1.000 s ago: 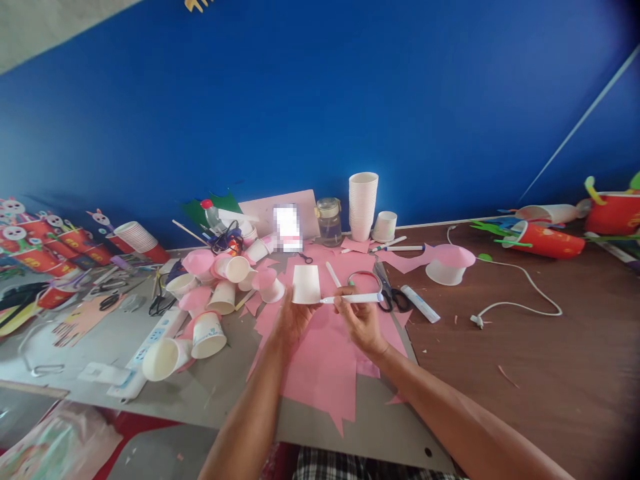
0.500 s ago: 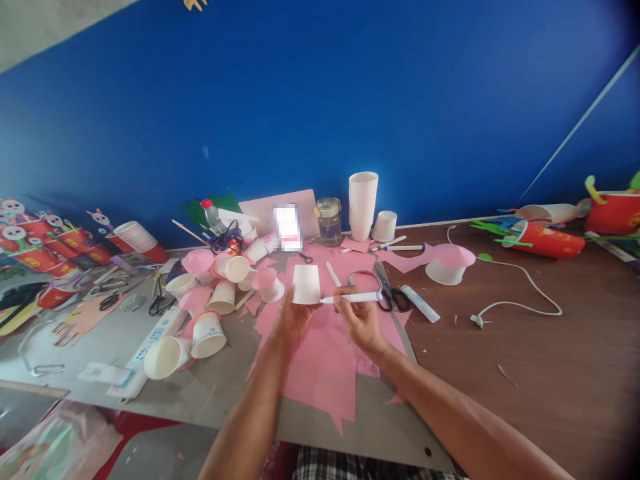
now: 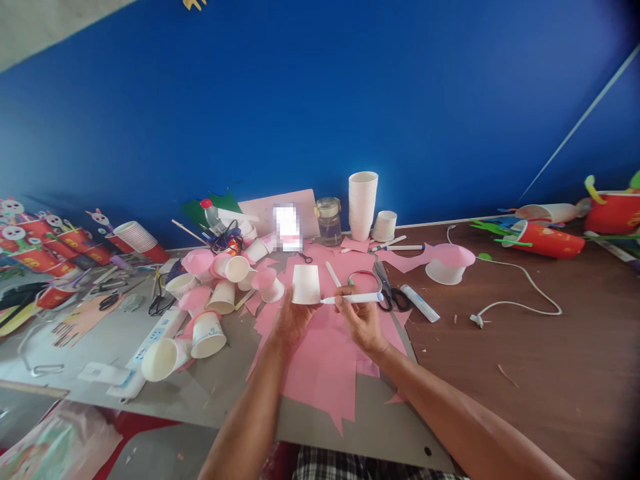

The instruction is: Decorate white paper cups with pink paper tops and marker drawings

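Observation:
My left hand (image 3: 295,319) grips a white paper cup (image 3: 306,285) near its lower edge, over the pink paper. Between the fingers of my right hand (image 3: 361,320) is a white marker (image 3: 357,299), held level with its tip pointing left at the cup's lower right edge. Whether the tip touches the cup I cannot tell. Beneath both hands lie cut sheets of pink paper (image 3: 320,380). Black-handled scissors (image 3: 400,300) rest just right of my right hand. Behind the cup a phone (image 3: 287,228) with a blurred screen leans on pink card.
Paper cups with pink tops (image 3: 209,337) lie heaped at left beside a power strip (image 3: 145,360). At the back stand a glass jar (image 3: 329,223) and a tall cup stack (image 3: 363,207). A white cable (image 3: 530,273) curls across the brown table, with a pink-topped cup (image 3: 445,270) nearby.
Both hands stay almost still with the cup and marker. At left, the lying open cup has shifted very slightly leftward.

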A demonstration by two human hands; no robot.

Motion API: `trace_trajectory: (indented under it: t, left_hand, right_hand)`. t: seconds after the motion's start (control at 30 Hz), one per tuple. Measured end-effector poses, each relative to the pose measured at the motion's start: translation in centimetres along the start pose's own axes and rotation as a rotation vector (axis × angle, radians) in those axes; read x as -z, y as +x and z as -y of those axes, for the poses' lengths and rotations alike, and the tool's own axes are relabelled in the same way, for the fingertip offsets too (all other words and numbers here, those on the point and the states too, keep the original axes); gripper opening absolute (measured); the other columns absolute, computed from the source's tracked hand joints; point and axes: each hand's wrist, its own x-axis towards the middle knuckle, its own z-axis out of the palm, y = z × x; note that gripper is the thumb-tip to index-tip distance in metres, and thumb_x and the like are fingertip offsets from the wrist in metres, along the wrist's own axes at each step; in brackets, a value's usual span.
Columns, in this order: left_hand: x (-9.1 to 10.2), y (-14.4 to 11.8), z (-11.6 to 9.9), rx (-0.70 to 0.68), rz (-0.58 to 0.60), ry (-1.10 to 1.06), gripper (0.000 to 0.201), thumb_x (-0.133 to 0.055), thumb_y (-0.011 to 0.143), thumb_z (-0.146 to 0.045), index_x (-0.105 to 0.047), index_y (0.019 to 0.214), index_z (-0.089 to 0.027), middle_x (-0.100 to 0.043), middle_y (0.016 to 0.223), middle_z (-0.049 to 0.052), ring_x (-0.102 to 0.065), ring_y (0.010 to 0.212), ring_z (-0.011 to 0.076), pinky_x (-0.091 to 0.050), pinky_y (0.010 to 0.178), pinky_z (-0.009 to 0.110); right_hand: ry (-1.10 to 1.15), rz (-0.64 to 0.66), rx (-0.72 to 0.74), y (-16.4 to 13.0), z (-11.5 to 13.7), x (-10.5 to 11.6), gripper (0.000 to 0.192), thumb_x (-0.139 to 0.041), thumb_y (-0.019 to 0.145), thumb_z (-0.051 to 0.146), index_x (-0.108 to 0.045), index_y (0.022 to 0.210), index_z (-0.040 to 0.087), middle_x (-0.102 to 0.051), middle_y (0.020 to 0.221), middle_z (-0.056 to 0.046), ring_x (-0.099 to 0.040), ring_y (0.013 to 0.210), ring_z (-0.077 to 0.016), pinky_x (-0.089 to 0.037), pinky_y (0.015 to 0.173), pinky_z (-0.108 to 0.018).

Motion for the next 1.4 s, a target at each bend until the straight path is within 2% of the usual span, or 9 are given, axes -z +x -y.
trace_trajectory:
  t: [0.27, 0.43, 0.53, 0.63, 0.77, 0.87, 0.93, 1.1, 1.4]
  left_hand:
    - [-0.2, 0.0, -0.2, 0.005, -0.039, -0.009, 0.048, -0.068, 0.077, -0.056, -0.066, 0.099, -0.013, -0.072, 0.084, 0.008, -0.07, 0.087, 0.0241, -0.057, 0.081, 0.038]
    - [-0.4, 0.0, -0.5, 0.031, -0.043, -0.03, 0.049, -0.066, 0.079, -0.056, -0.065, 0.105, -0.014, -0.072, 0.09, 0.01, -0.069, 0.093, 0.0255, -0.057, 0.082, 0.04]
    - [-0.4, -0.1, -0.6, 0.05, -0.051, -0.036, 0.046, -0.061, 0.083, -0.056, -0.066, 0.103, -0.015, -0.072, 0.087, 0.009, -0.069, 0.093, 0.0271, -0.057, 0.083, 0.041]
    - [-0.3, -0.1, -0.4, 0.064, -0.069, -0.032, 0.044, -0.054, 0.087, -0.055, -0.067, 0.101, -0.015, -0.073, 0.086, 0.008, -0.07, 0.089, 0.0269, -0.056, 0.084, 0.041]
    - [-0.1, -0.1, -0.2, 0.065, -0.037, -0.016, 0.042, -0.056, 0.086, -0.054, -0.069, 0.1, -0.017, -0.074, 0.091, 0.007, -0.071, 0.083, 0.0244, -0.056, 0.087, 0.039]
    - [0.0, -0.1, -0.1, 0.04, 0.008, 0.002, 0.044, -0.063, 0.079, -0.057, -0.07, 0.099, -0.018, -0.075, 0.091, 0.007, -0.071, 0.088, 0.0252, -0.056, 0.09, 0.038]
    - [-0.1, -0.2, -0.1, 0.046, 0.044, 0.017, 0.049, -0.066, 0.075, -0.06, -0.072, 0.099, -0.017, -0.075, 0.09, 0.009, -0.07, 0.093, 0.0299, -0.056, 0.091, 0.042]
    - [-0.1, -0.1, -0.2, 0.108, 0.086, 0.048, 0.051, -0.065, 0.076, -0.06, -0.074, 0.102, -0.017, -0.076, 0.096, 0.012, -0.067, 0.105, 0.0343, -0.054, 0.095, 0.044]
    - [0.5, 0.1, -0.1, 0.141, 0.09, 0.047, 0.041, -0.062, 0.081, -0.054, -0.074, 0.104, -0.023, -0.075, 0.104, 0.011, -0.063, 0.114, 0.034, -0.052, 0.099, 0.045]
  right_hand:
    - [0.01, -0.007, -0.023, 0.1, 0.1, -0.1, 0.028, -0.058, 0.087, 0.046, -0.062, 0.084, 0.019, -0.05, 0.063, 0.002, -0.048, 0.059, -0.0127, -0.042, 0.055, -0.026]
    - [-0.047, -0.129, 0.004, 0.5, -0.4, 0.1, 0.028, -0.046, 0.094, 0.041, -0.059, 0.108, 0.019, -0.059, 0.072, 0.0, -0.053, 0.064, -0.0138, -0.046, 0.062, -0.027]
    - [-0.109, -0.055, 0.012, 0.6, -1.8, 0.4, 0.031, -0.044, 0.092, 0.025, -0.054, 0.12, 0.02, -0.059, 0.068, 0.002, -0.051, 0.057, -0.0119, -0.044, 0.058, -0.025]
    - [-0.222, 0.02, 0.04, 0.5, -3.3, 0.6, 0.042, -0.045, 0.078, 0.008, -0.055, 0.117, 0.02, -0.063, 0.077, 0.0, -0.056, 0.065, -0.0126, -0.045, 0.06, -0.024]
    - [-0.303, 0.065, 0.109, 0.3, -4.0, 0.6, 0.053, -0.042, 0.071, 0.001, -0.053, 0.12, 0.02, -0.066, 0.086, -0.003, -0.062, 0.075, -0.0144, -0.05, 0.07, -0.027]
    - [-0.383, 0.089, 0.205, 0.2, -3.6, 0.6, 0.048, -0.045, 0.075, 0.003, -0.053, 0.119, 0.022, -0.069, 0.093, -0.006, -0.065, 0.083, -0.0182, -0.052, 0.076, -0.031]
    - [-0.442, 0.093, 0.283, 0.2, -3.3, 0.5, 0.043, -0.047, 0.079, 0.006, -0.055, 0.117, 0.024, -0.07, 0.097, -0.007, -0.066, 0.088, -0.0207, -0.053, 0.079, -0.034]
    - [-0.557, 0.095, 0.394, 0.0, -3.0, 0.1, 0.042, -0.044, 0.082, 0.008, -0.058, 0.118, 0.025, -0.072, 0.092, -0.006, -0.067, 0.082, -0.0231, -0.055, 0.076, -0.038]
    - [-0.551, 0.071, 0.389, 0.2, -2.7, 0.1, 0.041, -0.041, 0.085, 0.01, -0.057, 0.119, 0.025, -0.072, 0.092, -0.006, -0.066, 0.082, -0.0223, -0.055, 0.075, -0.036]
